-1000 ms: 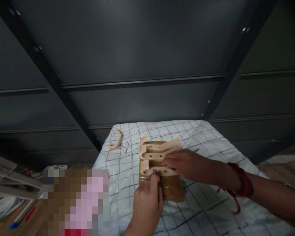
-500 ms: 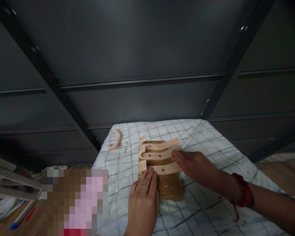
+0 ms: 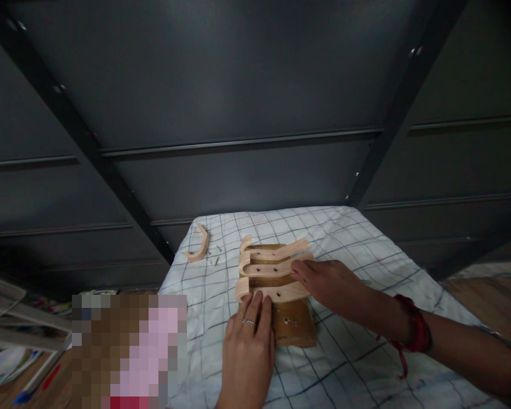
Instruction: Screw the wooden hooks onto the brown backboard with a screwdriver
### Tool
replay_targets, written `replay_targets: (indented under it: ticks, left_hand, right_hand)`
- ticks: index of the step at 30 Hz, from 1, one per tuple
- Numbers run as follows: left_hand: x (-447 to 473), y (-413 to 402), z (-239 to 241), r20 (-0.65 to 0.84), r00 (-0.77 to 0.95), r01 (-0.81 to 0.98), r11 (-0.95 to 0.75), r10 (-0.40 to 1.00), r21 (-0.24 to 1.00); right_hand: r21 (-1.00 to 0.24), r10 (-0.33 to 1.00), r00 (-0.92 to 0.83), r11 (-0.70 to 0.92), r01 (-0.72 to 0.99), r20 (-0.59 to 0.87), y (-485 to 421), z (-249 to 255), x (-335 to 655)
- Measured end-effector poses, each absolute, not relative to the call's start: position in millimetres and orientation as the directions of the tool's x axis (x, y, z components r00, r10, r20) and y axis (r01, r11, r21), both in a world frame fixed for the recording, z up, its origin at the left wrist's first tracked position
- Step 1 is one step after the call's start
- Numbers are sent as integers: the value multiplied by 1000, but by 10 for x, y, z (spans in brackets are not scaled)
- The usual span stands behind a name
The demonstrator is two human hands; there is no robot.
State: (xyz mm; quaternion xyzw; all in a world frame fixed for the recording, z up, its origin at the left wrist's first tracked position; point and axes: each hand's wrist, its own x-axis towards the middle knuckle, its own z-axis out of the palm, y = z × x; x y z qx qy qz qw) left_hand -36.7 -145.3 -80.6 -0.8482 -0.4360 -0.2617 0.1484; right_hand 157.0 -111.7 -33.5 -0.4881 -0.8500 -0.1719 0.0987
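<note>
On the checked bedsheet (image 3: 357, 250) a brown board (image 3: 296, 332) is laid, with three wooden hooks (image 3: 266, 268) set across it. The nearest hook (image 3: 283, 293) is pressed by the left hand (image 3: 247, 346) and right hand (image 3: 327, 281), both flat, nothing gripped. Alignment seems in hand; holes must be matched. A spare hook (image 3: 199, 246) lies left of the board.

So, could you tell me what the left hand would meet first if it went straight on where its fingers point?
Probably the nearest wooden hook on the brown board: the left hand points away from the person, fingertips seemingly touching that hook's edge.
</note>
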Motion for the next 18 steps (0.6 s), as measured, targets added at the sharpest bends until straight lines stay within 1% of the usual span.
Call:
replay_targets:
  ticks: [3, 12, 18]
  left_hand:
    - [-363, -1454, -811, 553, 497, 820, -570, 669, -48]
    - [-345, -1448, -818, 506, 542, 791, -610, 671, -39]
    - [-332, -1443, -829, 535, 540, 790, -610, 650, -56]
  right_hand:
    - [201, 801, -500, 458, 866, 329, -1121, -324, 1565]
    - [220, 804, -504, 455, 863, 315, -1117, -333, 1565]
    - [218, 806, -507, 459, 861, 306, -1128, -323, 1562]
